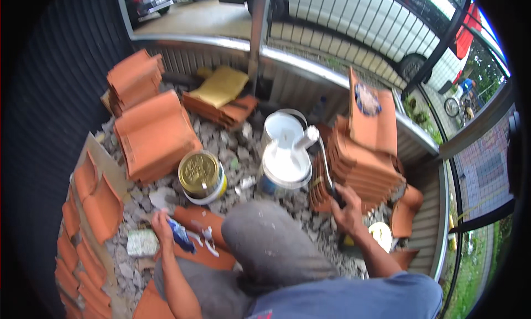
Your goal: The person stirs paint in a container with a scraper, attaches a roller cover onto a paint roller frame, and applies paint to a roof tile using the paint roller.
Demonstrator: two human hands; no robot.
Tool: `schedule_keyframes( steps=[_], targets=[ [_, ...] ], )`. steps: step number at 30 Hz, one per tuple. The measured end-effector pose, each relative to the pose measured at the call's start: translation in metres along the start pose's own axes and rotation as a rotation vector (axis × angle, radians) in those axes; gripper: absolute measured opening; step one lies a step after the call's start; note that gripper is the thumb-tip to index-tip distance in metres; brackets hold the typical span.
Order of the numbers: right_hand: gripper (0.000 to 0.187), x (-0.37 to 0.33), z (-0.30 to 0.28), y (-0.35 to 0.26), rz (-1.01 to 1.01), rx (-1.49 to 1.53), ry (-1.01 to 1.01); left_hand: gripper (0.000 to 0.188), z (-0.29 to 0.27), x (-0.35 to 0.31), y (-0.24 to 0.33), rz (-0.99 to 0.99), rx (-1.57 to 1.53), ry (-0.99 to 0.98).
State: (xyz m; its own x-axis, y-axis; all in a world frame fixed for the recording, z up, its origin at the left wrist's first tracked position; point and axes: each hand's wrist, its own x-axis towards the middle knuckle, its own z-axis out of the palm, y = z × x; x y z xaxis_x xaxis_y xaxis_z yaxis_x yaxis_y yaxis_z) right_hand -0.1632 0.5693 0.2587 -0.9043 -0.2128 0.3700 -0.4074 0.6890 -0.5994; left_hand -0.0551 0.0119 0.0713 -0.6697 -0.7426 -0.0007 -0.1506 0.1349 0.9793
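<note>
My right hand point(348, 208) is closed around the dark handle of a paint roller point(312, 135). Its white sleeve is above a bucket of white paint point(286, 168); whether it touches the paint I cannot tell. Behind that, a white bucket point(284, 125) with a raised wire handle stands close by. My left hand point(162, 226) grips a crumpled blue wrapper-like piece point(181, 235), cloth or plastic, beside my knee. Thin white strips point(209, 240) lie near it on an orange roof tile point(207, 225). A pale speckled block point(142, 242) rests just left of that hand.
Stacked roof tiles stand at the left point(155, 134) and right point(365, 164). A gold-lidded can point(199, 172) sits on rubble point(232, 147). Overlapping tiles point(83, 230) line the left side. A yellow-white tub point(380, 236) is near my right forearm. A wire fence point(354, 20) encloses the far side.
</note>
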Motion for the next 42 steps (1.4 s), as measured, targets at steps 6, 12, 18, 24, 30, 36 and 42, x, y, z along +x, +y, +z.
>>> schedule_keyframes(
  steps=[6,12,18,24,30,36,42],
  targets=[
    [0.045,-0.006,0.005,0.012,0.057,-0.009,0.02,0.026,-0.006,-0.003,0.025,-0.016,0.047,-0.032],
    [0.043,-0.02,0.002,0.016,0.142,0.078,-0.034,0.024,-0.003,-0.011,0.03,-0.051,0.051,-0.019],
    [0.048,-0.024,0.002,0.003,0.535,0.745,-0.124,0.028,-0.014,-0.018,0.032,-0.109,-0.064,0.015],
    [0.055,-0.017,-0.004,0.023,0.814,1.317,-0.306,0.038,-0.027,-0.036,0.09,-0.292,-0.547,0.309],
    [0.06,0.03,0.031,0.024,0.723,1.325,-0.695,0.038,-0.078,-0.089,0.133,-0.141,-0.598,0.491],
    [0.05,0.095,0.117,-0.041,0.258,0.622,-0.957,0.033,-0.098,-0.173,0.172,-0.013,-0.313,0.634],
    [0.039,0.122,0.191,-0.14,-0.266,0.137,-1.306,0.026,-0.076,-0.231,0.206,0.14,0.269,0.159]
  ],
)
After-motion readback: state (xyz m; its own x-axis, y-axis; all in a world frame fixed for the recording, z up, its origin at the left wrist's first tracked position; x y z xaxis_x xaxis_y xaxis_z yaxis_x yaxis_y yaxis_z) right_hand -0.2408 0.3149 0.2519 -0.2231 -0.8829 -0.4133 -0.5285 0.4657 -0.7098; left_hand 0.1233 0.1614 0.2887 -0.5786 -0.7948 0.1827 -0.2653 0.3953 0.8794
